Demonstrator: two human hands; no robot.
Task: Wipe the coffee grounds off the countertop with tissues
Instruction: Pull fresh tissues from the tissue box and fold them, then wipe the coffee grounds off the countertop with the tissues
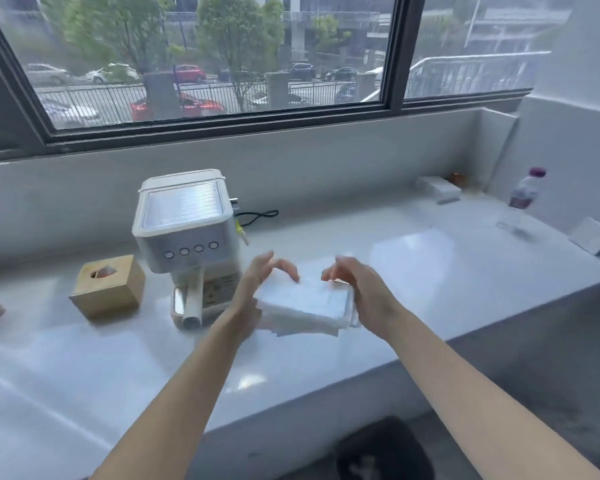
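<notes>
A white pack of tissues [305, 304] is held just above the white countertop [84, 368], in front of the coffee machine [187, 244]. My left hand [257, 289] grips the pack's left end, fingers curled over its top. My right hand [357, 289] holds the right end, fingertips at the top edge. Motion blur softens both hands. No coffee grounds can be made out on the counter in this blurred view.
A wooden tissue box [108, 287] stands left of the machine. A purple-capped bottle [525, 190] and small white boxes [437, 188] sit at the back right. A black bin [383, 452] is on the grey floor below the counter edge. A black cable [257, 216] trails behind the machine.
</notes>
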